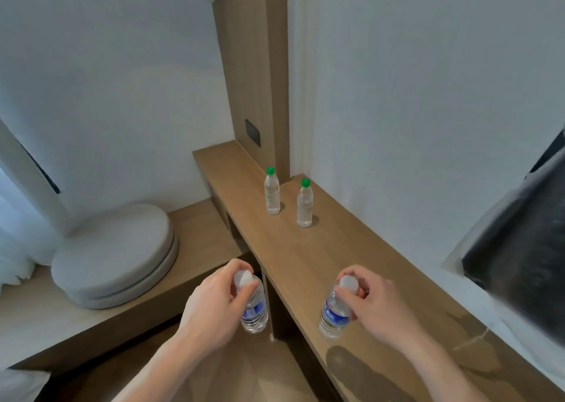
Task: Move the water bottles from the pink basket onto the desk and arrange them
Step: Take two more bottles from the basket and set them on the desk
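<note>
While two green-capped bottles [287, 198] stand on the desk [305, 254]: left hand [214, 306] and right hand [377, 302], fingers curled round blue-labelled bottles [253, 310].

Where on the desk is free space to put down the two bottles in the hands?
The desk is bare between the green-capped bottles and the right hand. More bare wood lies behind those bottles, toward the wooden panel. The far corner beside the wall is tighter.
</note>
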A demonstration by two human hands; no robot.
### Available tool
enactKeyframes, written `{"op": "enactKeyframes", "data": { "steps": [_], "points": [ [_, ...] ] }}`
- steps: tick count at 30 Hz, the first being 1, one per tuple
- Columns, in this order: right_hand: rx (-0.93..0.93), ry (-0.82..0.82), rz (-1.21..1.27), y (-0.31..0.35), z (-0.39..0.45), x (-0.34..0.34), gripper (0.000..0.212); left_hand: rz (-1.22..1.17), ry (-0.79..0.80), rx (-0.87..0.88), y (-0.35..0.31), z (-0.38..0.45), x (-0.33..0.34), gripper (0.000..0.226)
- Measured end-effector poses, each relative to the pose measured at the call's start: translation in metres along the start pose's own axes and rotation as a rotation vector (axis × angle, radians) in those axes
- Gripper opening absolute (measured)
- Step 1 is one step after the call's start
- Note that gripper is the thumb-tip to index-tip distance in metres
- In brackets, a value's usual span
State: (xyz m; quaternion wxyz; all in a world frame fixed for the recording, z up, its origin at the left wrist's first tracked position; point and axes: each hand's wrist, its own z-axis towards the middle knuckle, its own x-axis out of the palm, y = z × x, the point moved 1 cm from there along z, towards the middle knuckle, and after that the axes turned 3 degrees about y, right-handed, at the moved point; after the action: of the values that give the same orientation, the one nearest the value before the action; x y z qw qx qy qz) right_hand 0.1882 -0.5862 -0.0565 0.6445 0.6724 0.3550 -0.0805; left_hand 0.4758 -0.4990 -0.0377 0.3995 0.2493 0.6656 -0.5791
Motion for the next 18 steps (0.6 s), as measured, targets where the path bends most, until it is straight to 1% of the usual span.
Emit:
{"op": "enactKeyframes", "data": {
  "steps": [3,9,18],
  "points": [
    [0.024,-0.018,-0.011,0.001,0.036,-0.004,0.007,0.024,0.038,0.035,0.005,0.051,0.003,0.023],
    [0.105,-0.108,-0.045,-0.004,0.105,-0.004,0.009,0.035,0.161,0.118,0.016,0.157,0.016,0.031],
    [0.275,-0.233,-0.092,-0.011,0.211,0.012,0.009,0.069,0.323,0.276,0.042,0.306,0.054,0.019]
  ]
}}
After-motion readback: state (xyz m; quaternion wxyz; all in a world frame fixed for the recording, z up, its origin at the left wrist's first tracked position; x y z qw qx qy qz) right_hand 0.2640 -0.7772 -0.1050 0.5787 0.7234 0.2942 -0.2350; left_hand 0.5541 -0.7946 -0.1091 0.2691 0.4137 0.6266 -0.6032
